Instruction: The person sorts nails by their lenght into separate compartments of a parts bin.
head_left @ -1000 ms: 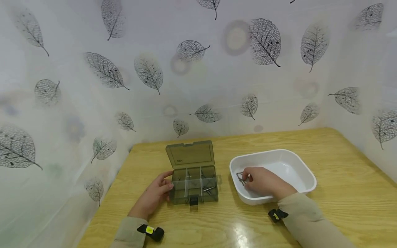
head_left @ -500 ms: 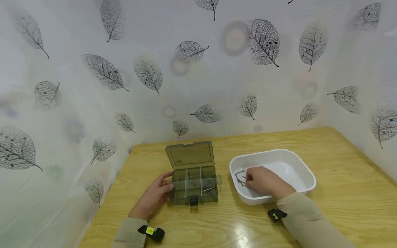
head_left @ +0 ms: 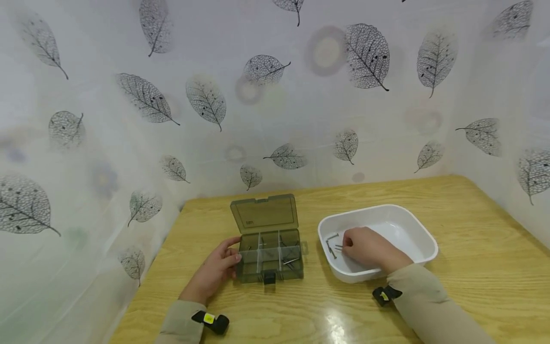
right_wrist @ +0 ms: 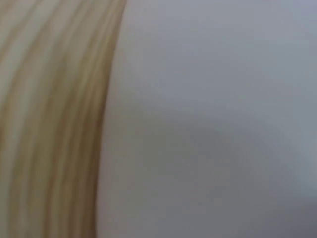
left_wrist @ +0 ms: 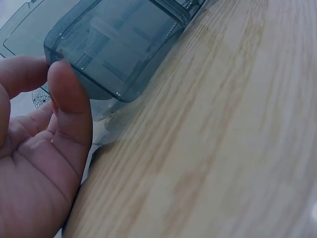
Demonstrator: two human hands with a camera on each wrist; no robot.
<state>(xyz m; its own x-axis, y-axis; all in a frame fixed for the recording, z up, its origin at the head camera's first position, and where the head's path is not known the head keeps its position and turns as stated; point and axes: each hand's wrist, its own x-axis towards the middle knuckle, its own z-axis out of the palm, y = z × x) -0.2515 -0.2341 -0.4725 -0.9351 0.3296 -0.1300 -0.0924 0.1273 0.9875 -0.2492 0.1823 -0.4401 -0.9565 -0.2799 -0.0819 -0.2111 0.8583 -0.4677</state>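
A smoky translucent compartment box (head_left: pixel 269 258) stands on the table with its lid (head_left: pixel 265 213) raised. My left hand (head_left: pixel 215 268) grips its left side; in the left wrist view the thumb (left_wrist: pixel 69 91) and index finger pinch the box's corner. Several screws (head_left: pixel 290 261) lie in its compartments. To the right, my right hand (head_left: pixel 367 247) is down inside a white tray (head_left: pixel 408 239), fingers curled, with thin screw ends (head_left: pixel 338 247) sticking out at the fingertips. More loose screws (head_left: pixel 330 245) lie at the tray's left end. The right wrist view has only the blurred tray wall (right_wrist: pixel 198 124).
A wood-grain table (head_left: pixel 301 315) carries the box and the tray, with a gap between them. Behind and at both sides hangs a pale sheet (head_left: pixel 275 114) printed with leaves. A clear latch tab (head_left: pixel 304 248) juts from the box's right side.
My right hand has shifted slightly right within the tray and its fingers have drawn in, uncovering more screws at the left end. My left hand and the box stay put.
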